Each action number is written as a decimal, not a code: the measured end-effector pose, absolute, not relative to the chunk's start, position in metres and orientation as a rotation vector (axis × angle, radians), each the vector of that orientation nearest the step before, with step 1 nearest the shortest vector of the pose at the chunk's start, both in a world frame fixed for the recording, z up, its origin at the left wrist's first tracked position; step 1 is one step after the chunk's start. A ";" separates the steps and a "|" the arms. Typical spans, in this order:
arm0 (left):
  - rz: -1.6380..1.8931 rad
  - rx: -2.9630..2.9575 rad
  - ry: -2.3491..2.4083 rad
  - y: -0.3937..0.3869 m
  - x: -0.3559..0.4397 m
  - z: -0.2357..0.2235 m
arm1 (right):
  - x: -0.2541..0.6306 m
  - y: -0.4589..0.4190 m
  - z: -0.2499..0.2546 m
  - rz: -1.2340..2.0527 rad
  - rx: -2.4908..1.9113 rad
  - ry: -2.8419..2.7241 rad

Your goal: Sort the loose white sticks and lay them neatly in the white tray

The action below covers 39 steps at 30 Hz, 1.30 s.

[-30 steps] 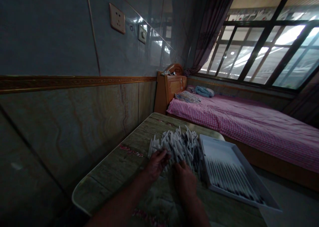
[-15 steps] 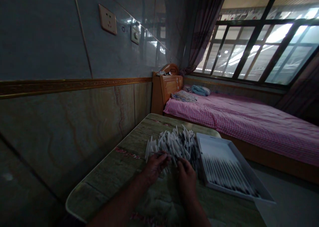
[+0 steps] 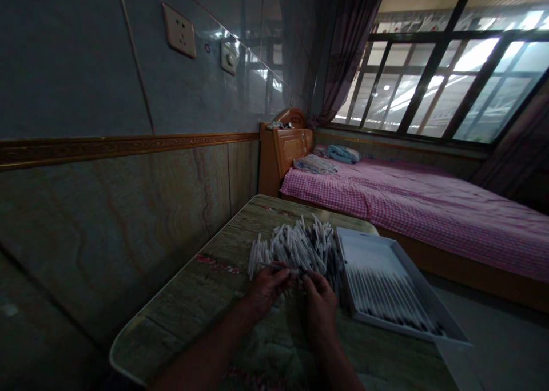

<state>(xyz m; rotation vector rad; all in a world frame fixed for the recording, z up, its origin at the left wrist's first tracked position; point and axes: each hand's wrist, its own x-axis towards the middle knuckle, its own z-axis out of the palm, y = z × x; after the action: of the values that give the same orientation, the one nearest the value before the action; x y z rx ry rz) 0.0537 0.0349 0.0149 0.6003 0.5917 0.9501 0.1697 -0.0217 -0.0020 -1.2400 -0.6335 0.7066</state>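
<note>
Right hand (image 3: 319, 302) and left hand (image 3: 266, 291) have drawn closer together at the fingertips.
Pink checked cloth covers the broad bed (image 3: 412, 202) at far right; nearer, the round-cornered table (image 3: 206, 311) has a streaked, dull green-brown top with a pale rim. At its right side, a shallow rectangular tray (image 3: 360, 247), smooth and pale, holds a slanting row of straight white tubes (image 3: 381, 294) with dark near ends. Just left of it bristles a loose heap (image 3: 300, 245) of similar whitish tubes. On the near side of the heap, the left thumb and fingers are pinched on one slim stick (image 3: 268, 264); the right thumb and fingertips meet near its right end, but I cannot tell whether they clamp anything.
</note>
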 end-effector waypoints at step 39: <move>1.009 0.835 0.750 0.030 0.054 0.016 | 0.180 -0.035 -0.001 0.151 -1.637 -1.353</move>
<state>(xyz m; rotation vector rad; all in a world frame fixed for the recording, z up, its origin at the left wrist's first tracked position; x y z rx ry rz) 0.0535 0.0304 0.0161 0.8350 0.7503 1.0088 0.1803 -0.0348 -0.0009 -1.6372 -1.3527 0.1505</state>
